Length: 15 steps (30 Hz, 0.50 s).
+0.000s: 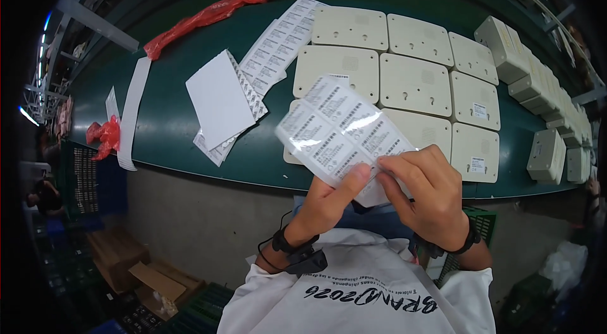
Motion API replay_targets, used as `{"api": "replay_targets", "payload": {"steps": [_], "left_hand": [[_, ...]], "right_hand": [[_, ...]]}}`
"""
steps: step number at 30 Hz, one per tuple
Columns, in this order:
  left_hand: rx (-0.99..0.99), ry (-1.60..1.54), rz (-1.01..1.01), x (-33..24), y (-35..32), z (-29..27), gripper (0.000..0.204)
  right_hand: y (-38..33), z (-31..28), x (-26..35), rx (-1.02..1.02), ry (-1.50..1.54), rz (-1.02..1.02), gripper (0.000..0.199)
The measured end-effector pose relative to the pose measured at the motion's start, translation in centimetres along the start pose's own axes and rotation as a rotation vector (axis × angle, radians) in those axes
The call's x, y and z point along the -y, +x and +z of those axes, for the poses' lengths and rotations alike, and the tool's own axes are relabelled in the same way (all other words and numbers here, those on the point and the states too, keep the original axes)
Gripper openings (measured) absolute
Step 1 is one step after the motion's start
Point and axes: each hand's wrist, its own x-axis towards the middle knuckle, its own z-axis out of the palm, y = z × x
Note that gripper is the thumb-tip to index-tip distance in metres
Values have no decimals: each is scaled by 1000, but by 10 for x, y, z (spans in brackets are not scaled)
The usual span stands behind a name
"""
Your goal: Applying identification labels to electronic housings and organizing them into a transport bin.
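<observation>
My left hand grips the lower edge of a glossy sheet of printed labels, thumb on top. The sheet is tilted over the bench, in front of flat cream plastic housings laid in rows. Thumb and fingertips of my right hand pinch together at the sheet's lower right part; whether a single label is lifted there, I cannot tell. A small white label sits on one housing at the right, and another label on the housing nearer me. The sheet partly hides the housings behind it.
More label sheets and a blank white sheet lie left on the green bench. Beyond are a long red plastic bag and a white strip. Stacked cream housings line the right side. Cardboard boxes stand on the floor.
</observation>
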Motion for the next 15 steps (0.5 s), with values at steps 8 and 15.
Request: {"api": "replay_targets", "payload": {"steps": [8, 15], "left_hand": [[-38, 102, 39, -4, 1, -12, 34], [-294, -67, 53, 3, 8, -24, 38]], "right_hand": [[-1, 16, 15, 39, -39, -1, 31], [13, -10, 4, 144, 369, -6, 16]]}}
